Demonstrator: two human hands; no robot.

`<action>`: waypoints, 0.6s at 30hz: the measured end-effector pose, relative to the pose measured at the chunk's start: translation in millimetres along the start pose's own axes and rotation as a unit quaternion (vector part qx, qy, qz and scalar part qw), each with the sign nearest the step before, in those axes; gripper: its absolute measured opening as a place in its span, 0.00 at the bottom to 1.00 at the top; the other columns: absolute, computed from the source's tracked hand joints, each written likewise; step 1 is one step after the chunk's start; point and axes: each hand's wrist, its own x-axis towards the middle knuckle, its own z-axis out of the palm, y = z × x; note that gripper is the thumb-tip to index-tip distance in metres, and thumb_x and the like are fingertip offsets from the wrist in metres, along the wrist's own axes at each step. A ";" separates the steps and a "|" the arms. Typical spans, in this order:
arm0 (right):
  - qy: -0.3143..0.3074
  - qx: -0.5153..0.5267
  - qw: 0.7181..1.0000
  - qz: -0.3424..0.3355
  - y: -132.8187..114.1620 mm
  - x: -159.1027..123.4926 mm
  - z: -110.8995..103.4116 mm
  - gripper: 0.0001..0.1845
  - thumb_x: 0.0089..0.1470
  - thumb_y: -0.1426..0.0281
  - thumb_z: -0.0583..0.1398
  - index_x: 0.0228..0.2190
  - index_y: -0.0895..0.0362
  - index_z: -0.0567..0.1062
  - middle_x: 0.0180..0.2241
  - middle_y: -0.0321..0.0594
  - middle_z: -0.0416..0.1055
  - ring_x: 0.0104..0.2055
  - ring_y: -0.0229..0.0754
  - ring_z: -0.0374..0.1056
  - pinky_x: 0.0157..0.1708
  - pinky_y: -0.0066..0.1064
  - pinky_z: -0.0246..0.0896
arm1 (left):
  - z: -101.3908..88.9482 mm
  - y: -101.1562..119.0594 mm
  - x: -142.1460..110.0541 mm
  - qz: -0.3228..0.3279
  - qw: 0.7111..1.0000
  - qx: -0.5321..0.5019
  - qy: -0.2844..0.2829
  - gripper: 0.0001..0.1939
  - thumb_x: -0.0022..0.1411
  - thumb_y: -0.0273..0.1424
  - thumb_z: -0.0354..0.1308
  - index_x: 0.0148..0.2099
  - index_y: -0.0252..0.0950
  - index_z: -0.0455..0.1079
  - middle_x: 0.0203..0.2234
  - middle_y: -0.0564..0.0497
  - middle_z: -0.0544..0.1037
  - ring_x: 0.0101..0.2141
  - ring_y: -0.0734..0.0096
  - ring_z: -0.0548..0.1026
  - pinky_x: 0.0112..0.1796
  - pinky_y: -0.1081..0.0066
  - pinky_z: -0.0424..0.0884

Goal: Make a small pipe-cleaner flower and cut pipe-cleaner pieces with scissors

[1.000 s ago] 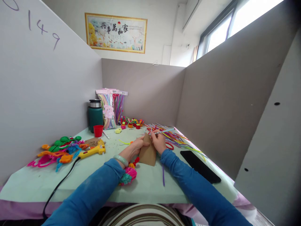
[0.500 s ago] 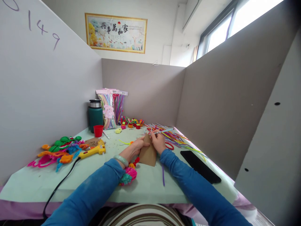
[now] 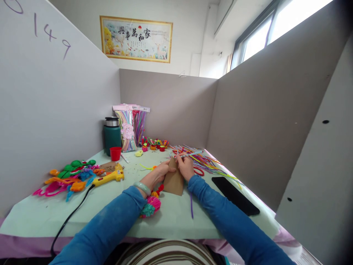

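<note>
My left hand [image 3: 166,169] pinches the upper left edge of a brown piece of cardboard [image 3: 173,183], thumb lying on its face. At the cardboard's top right, the fingers of my right hand [image 3: 185,166] are closed on a slim pale-blue stick [image 3: 195,153], which looks like a pen and slants up to the right. Its lower tip is hidden by the fingers. Below my left wrist lies a pink and teal pipe-cleaner piece [image 3: 153,207]. A purple pipe cleaner [image 3: 191,206] rests by my right sleeve.
Loose pipe cleaners [image 3: 211,162] and a black flat slab [image 3: 235,195] lie on the right. On the left are a yellow glue gun [image 3: 109,179] with its cord, colourful pipe-cleaner shapes [image 3: 74,176], a red cup [image 3: 115,154] and a green bottle [image 3: 112,137]. Partitions surround the table.
Almost nothing differs. The pale-blue stick's far end has shifted very slightly; both hands keep their places on the cardboard.
</note>
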 end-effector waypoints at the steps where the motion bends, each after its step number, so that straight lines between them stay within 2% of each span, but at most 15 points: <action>1: -0.003 0.000 1.000 0.003 0.3 0.1 0.1 0.13 0.54 0.59 0.54 0.25 0.54 0.70 0.20 0.35 0.69 0.24 0.40 0.65 0.28 0.29 0.57 | -0.1 -0.1 0.0 0.001 1.000 0.001 0.000 0.29 0.39 0.19 0.62 0.48 0.34 0.70 0.33 0.46 0.79 0.33 0.59 0.77 0.37 0.63 0.71; 18: -0.023 0.009 1.000 -0.002 -5.4 -1.7 -1.2 0.16 0.55 0.58 0.54 0.23 0.55 0.69 0.16 0.34 0.66 0.22 0.40 0.65 0.27 0.28 0.57 | -0.4 -1.2 1.1 -0.004 1.000 -0.004 -0.005 0.26 0.43 0.24 0.65 0.48 0.33 0.70 0.33 0.45 0.78 0.35 0.58 0.77 0.39 0.61 0.70</action>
